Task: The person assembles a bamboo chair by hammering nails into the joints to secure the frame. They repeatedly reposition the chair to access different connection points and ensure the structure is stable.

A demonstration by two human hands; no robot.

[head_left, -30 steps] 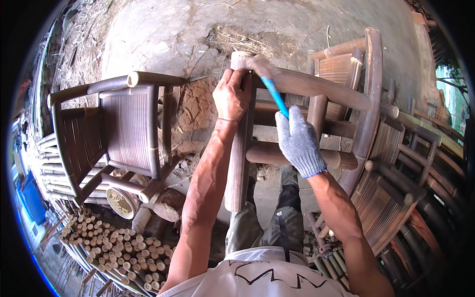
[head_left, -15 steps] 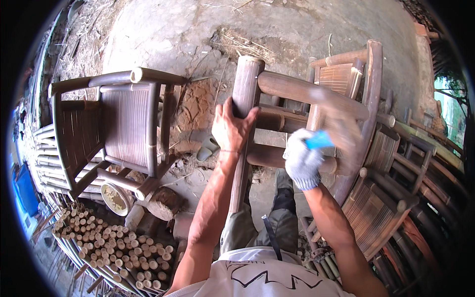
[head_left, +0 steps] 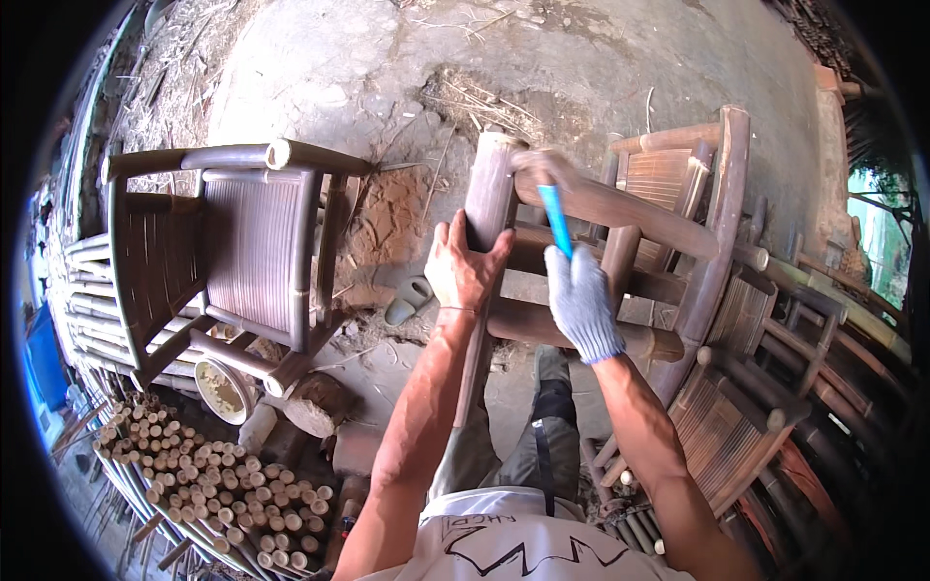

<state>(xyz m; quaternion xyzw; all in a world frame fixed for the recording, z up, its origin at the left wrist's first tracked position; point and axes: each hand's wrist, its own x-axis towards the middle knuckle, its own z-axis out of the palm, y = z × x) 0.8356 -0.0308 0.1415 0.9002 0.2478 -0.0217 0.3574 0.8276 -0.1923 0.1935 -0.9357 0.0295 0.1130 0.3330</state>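
Note:
My bare left hand (head_left: 457,261) is wrapped round the thick bamboo post (head_left: 492,184) of a dark bamboo chair frame, below the post's top end. In my right hand (head_left: 583,302), which wears a pale knitted glove, is a mallet (head_left: 556,218) with a blue handle. Its brownish head is blurred and lies over the post end of the upper bamboo rail (head_left: 620,205); whether it touches cannot be told. A lower rail (head_left: 581,329) joins the same post beneath my gloved hand. Both rails run right toward another long bamboo pole (head_left: 712,261).
A bamboo chair (head_left: 257,247) stands at left, beside a round bowl (head_left: 223,390) and a log stump (head_left: 318,405). Many cut bamboo pieces (head_left: 213,484) are stacked lower left. More bamboo chairs (head_left: 731,436) crowd the right. A slipper (head_left: 408,301) lies on the concrete floor (head_left: 339,58).
My right hand has swung the mallet up and left, from over the middle of the frame to the upper rail by the post. My left hand keeps its grip on the post.

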